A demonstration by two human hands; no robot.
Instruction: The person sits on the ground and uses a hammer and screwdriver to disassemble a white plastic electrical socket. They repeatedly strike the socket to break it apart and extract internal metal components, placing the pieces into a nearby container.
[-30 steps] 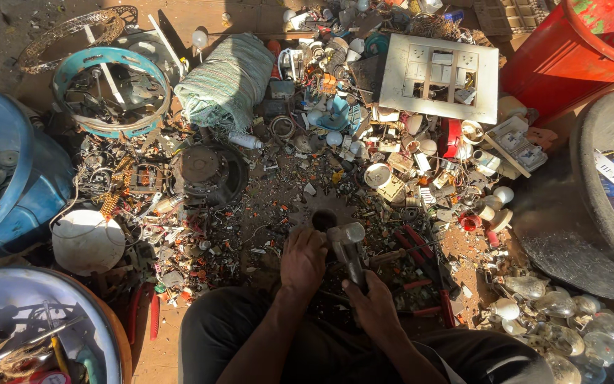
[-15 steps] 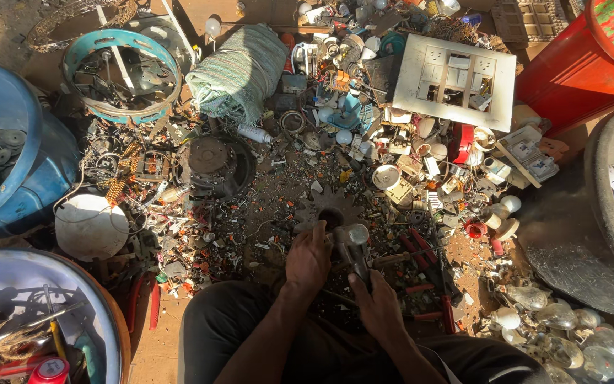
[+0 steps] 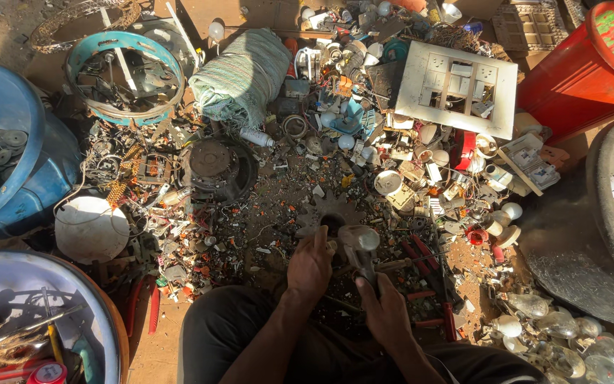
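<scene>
My left hand [image 3: 312,267] lies low on the ground with its fingers together, pressed at the near edge of a toothed metal disc [image 3: 335,208] with a dark hole in its middle. What is under the fingers is hidden. My right hand [image 3: 386,311] grips the handle of a hammer-like tool [image 3: 359,240]. The tool's rounded grey head hangs just right of the left fingertips, over the disc's edge. My dark trousers [image 3: 250,334] fill the bottom of the view.
Scrap covers the ground: a white switch panel [image 3: 460,89], light bulbs [image 3: 556,334], a dark round motor part [image 3: 214,167], a rolled green cloth [image 3: 243,75]. Blue tubs [image 3: 8,142] and a white basin [image 3: 8,284] stand left; a red bucket [image 3: 584,71] and a grey basin [image 3: 605,213] right.
The view sways a little. Both hands and the tool stay at the same spot by the toothed disc.
</scene>
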